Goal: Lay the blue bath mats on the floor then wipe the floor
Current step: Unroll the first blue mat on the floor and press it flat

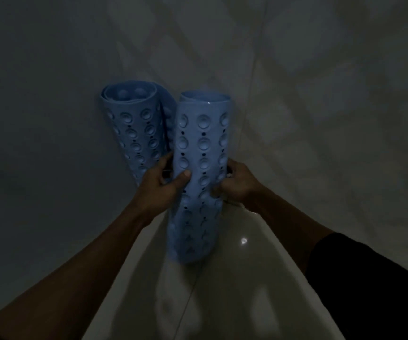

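Two rolled blue bath mats with round suction cups and small holes stand upright in a dim corner. The nearer rolled mat (201, 153) is in the middle, and both my hands hold it around its middle. My left hand (163, 182) grips its left side with the thumb on the front. My right hand (237, 182) grips its right side. The second rolled mat (134, 128) leans against the wall just behind and to the left, untouched. The lower end of the held mat reaches down to the glossy floor (222, 290).
Pale tiled walls (320, 94) meet in the corner behind the mats. The floor is shiny white tile with a bright light reflection (244, 240). The room is dark. A dark sleeve covers my right upper arm at the lower right.
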Demonstrator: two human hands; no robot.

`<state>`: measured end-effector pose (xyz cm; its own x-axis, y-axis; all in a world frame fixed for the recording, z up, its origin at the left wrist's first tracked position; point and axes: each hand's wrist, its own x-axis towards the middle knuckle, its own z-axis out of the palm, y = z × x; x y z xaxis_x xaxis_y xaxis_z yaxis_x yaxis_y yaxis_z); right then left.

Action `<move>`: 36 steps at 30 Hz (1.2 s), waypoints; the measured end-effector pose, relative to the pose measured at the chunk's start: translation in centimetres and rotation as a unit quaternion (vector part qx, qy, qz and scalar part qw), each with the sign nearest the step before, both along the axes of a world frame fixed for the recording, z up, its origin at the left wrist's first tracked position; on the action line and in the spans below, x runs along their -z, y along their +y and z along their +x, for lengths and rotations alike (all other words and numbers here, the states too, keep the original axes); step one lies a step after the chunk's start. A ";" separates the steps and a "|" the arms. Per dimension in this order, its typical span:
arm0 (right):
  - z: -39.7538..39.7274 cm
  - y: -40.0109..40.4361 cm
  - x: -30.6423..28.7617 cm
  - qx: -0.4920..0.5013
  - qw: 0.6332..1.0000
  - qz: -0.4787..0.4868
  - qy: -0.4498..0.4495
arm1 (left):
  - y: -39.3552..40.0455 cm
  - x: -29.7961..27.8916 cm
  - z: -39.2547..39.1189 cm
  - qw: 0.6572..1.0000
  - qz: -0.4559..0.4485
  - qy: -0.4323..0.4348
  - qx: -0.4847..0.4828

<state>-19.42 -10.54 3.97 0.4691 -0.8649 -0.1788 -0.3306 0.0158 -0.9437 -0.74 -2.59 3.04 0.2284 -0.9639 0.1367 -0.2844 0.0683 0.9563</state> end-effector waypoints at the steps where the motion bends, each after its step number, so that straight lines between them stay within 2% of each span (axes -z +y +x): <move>1: -0.7 0.6 -0.7 0.015 1.000 0.018 0.000 | 0.2 -0.7 -0.4 0.999 0.017 0.043 0.020; 4: -2.9 2.2 -2.8 0.060 0.996 0.064 -0.017 | 0.4 -2.1 -2.2 0.981 0.064 0.165 0.080; 10: -8.7 6.8 -6.5 0.134 0.984 0.116 -0.029 | 0.0 -2.3 -9.0 0.950 0.071 0.281 0.116; 16: -16.1 12.1 -9.7 0.222 0.965 0.129 -0.057 | 0.3 -3.2 -17.1 0.912 0.105 0.329 0.220; 22: -23.9 16.5 -8.5 0.339 0.913 0.177 -0.141 | 2.0 -3.7 -24.6 0.874 0.143 0.343 0.313; 28: -32.3 21.6 -3.1 0.333 0.917 0.182 -0.125 | 5.3 -2.2 -32.8 0.844 0.219 0.362 0.330; 32: -37.3 24.6 0.0 0.286 0.888 0.211 -0.292 | 8.0 -0.6 -39.6 0.822 0.262 0.370 0.344; 36: -43.0 26.5 1.9 0.300 0.873 0.209 -0.324 | 9.7 1.2 -46.1 0.829 0.261 0.356 0.343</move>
